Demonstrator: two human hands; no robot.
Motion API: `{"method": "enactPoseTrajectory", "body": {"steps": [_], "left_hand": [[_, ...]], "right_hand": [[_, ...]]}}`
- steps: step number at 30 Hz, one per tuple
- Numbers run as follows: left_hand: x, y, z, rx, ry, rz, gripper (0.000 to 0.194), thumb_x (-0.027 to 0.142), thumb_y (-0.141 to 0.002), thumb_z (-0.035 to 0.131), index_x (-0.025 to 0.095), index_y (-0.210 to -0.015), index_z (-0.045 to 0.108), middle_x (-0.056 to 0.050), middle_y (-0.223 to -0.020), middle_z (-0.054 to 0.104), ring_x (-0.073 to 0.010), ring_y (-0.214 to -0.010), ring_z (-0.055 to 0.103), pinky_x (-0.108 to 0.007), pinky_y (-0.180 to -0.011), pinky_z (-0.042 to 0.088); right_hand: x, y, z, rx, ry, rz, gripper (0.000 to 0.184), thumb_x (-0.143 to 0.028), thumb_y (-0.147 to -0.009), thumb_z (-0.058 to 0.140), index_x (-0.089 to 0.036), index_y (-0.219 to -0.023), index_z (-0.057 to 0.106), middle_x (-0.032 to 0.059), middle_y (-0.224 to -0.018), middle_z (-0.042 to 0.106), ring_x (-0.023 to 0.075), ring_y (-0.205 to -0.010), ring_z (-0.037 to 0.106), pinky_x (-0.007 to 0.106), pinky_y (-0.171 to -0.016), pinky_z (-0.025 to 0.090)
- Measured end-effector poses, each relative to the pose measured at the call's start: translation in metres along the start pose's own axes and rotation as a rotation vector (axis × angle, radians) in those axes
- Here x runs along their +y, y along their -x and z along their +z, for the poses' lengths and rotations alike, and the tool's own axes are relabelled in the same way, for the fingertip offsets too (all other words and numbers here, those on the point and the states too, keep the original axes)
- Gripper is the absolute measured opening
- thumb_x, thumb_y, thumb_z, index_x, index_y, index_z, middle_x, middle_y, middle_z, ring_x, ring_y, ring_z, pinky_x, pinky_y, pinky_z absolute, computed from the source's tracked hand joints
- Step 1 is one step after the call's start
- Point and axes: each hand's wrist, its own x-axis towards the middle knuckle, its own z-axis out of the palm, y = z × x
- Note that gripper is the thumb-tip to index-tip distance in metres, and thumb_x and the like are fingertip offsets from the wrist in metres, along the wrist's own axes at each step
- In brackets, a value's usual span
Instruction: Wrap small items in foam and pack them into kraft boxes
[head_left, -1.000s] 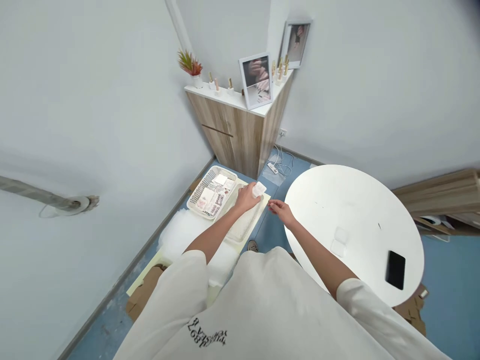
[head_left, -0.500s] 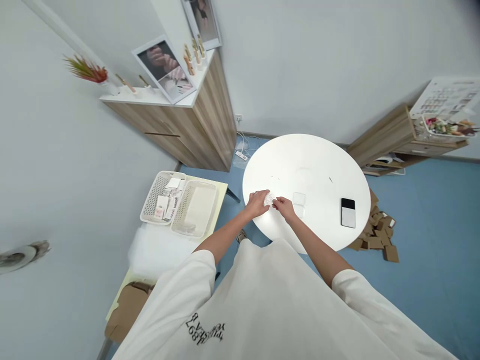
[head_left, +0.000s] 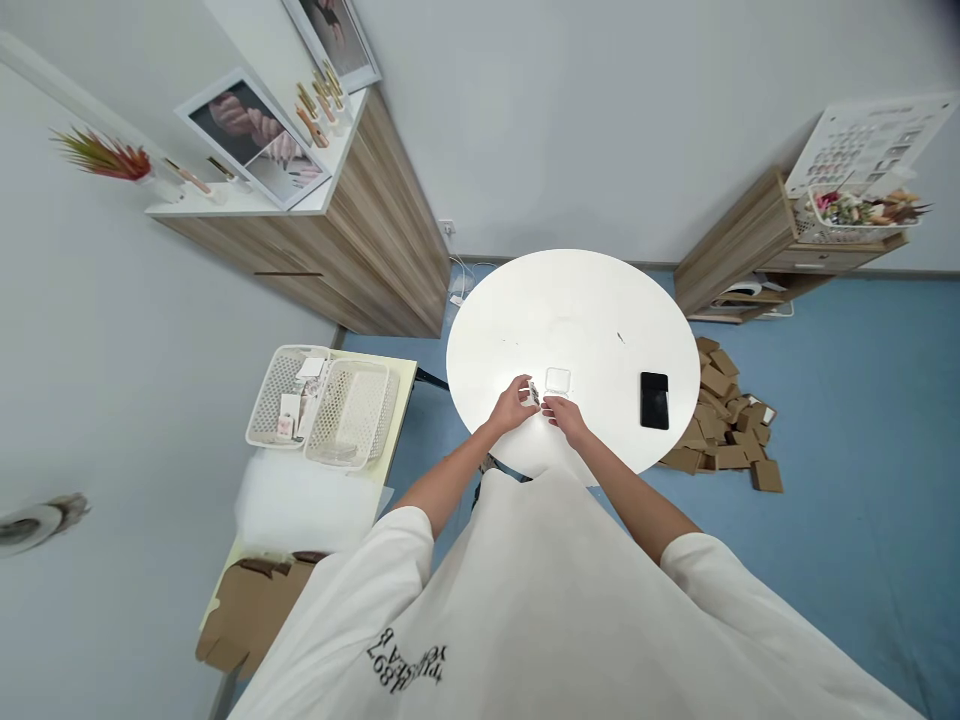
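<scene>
Over the near side of the round white table (head_left: pixel 600 300), my left hand (head_left: pixel 513 405) is closed on a small printed card (head_left: pixel 534 393), white with dark marks, now tilted nearly edge-on. My right hand (head_left: pixel 566 417) is just right of the card, with a small gap between them. Its fingers are slightly apart and I see nothing in them. Beyond its fingertips a small clear plastic case (head_left: pixel 557 381) lies on the table; the hand covers its near part.
A dark phone-like device (head_left: pixel 654 401) lies on the table's right side. Cardboard boxes (head_left: pixel 731 420) are heaped on the floor there. To the left, a side table (head_left: pixel 401 380) bears a basket with cards (head_left: pixel 262 410), another white basket (head_left: pixel 352 412) and whitish plastic sheeting (head_left: pixel 300 500).
The card has turned from showing its printed face to nearly edge-on. My right hand has come off it and is beside the clear case. The whole view has shifted.
</scene>
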Motion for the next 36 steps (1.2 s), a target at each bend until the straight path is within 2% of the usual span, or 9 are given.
{"method": "enactPoseTrajectory", "body": {"steps": [3, 8, 13, 15, 19, 21, 26, 36], "left_hand": [[-0.004, 0.002, 0.008, -0.041, 0.078, -0.035, 0.075, 0.021, -0.077, 0.078, 0.026, -0.143, 0.043, -0.011, -0.134, 0.059, -0.021, -0.113, 0.064, -0.039, -0.1, 0.051], [-0.015, 0.002, 0.024, -0.036, -0.091, -0.053, 0.076, 0.023, -0.075, 0.082, 0.026, -0.143, 0.048, -0.011, -0.139, 0.056, -0.0254, -0.115, 0.061, -0.039, -0.096, 0.053], [-0.029, -0.004, 0.046, -0.065, -0.173, -0.048, 0.079, 0.019, -0.076, 0.078, 0.024, -0.147, 0.044, -0.014, -0.139, 0.055, -0.0282, -0.118, 0.061, -0.042, -0.1, 0.051], [-0.036, -0.008, 0.054, -0.054, -0.156, -0.099, 0.084, 0.017, -0.076, 0.075, 0.023, -0.151, 0.039, -0.015, -0.141, 0.054, -0.0285, -0.121, 0.06, -0.043, -0.102, 0.05], [-0.057, -0.017, 0.063, 0.044, -0.066, -0.319, 0.086, 0.015, -0.077, 0.069, 0.024, -0.154, 0.03, -0.016, -0.142, 0.054, -0.0261, -0.124, 0.059, -0.043, -0.103, 0.049], [-0.067, -0.021, 0.066, 0.068, -0.025, -0.381, 0.086, 0.014, -0.077, 0.066, 0.026, -0.153, 0.03, -0.015, -0.144, 0.054, -0.0243, -0.125, 0.059, -0.042, -0.103, 0.049], [-0.084, -0.023, 0.071, 0.02, 0.031, -0.389, 0.085, 0.016, -0.076, 0.068, 0.023, -0.153, 0.032, -0.016, -0.146, 0.052, -0.0244, -0.127, 0.057, -0.04, -0.104, 0.048], [-0.082, -0.026, 0.072, -0.017, 0.132, -0.444, 0.073, 0.015, -0.078, 0.064, 0.021, -0.147, 0.039, -0.017, -0.145, 0.053, -0.0236, -0.128, 0.057, -0.037, -0.102, 0.048]], "right_hand": [[0.007, -0.002, -0.01, -0.038, -0.054, 0.021, 0.022, -0.035, -0.079, 0.07, -0.02, -0.094, 0.071, 0.0083, -0.1, 0.075, 0.0197, -0.088, 0.071, 0.029, -0.072, 0.056], [0.02, -0.005, -0.03, 0.054, -0.091, 0.007, 0.019, -0.024, -0.071, 0.075, -0.02, -0.088, 0.068, 0.0045, -0.082, 0.073, 0.0172, -0.076, 0.07, 0.028, -0.069, 0.057], [0.034, -0.01, -0.046, 0.094, -0.067, 0.022, 0.017, -0.023, -0.069, 0.075, -0.019, -0.082, 0.066, 0.0042, -0.078, 0.072, 0.0153, -0.069, 0.067, 0.028, -0.066, 0.056], [0.04, -0.015, -0.05, 0.129, -0.04, 0.011, 0.016, -0.023, -0.068, 0.074, -0.019, -0.081, 0.066, 0.0037, -0.076, 0.071, 0.0154, -0.067, 0.066, 0.028, -0.065, 0.055], [0.05, -0.033, -0.057, 0.225, 0.093, -0.01, 0.016, -0.026, -0.068, 0.071, -0.02, -0.082, 0.066, 0.0015, -0.07, 0.07, 0.0169, -0.068, 0.066, 0.028, -0.064, 0.053], [0.054, -0.045, -0.059, 0.242, 0.16, -0.019, 0.017, -0.028, -0.068, 0.069, -0.02, -0.084, 0.066, 0.0012, -0.072, 0.07, 0.0178, -0.071, 0.067, 0.028, -0.065, 0.052], [0.065, -0.068, -0.058, 0.235, 0.275, -0.033, 0.021, -0.029, -0.069, 0.064, -0.021, -0.088, 0.068, 0.001, -0.078, 0.073, 0.0184, -0.075, 0.068, 0.028, -0.07, 0.052], [0.072, -0.074, -0.054, 0.227, 0.461, -0.112, 0.03, -0.026, -0.074, 0.057, -0.022, -0.099, 0.073, 0.004, -0.099, 0.075, 0.021, -0.094, 0.066, 0.032, -0.088, 0.05]]}}
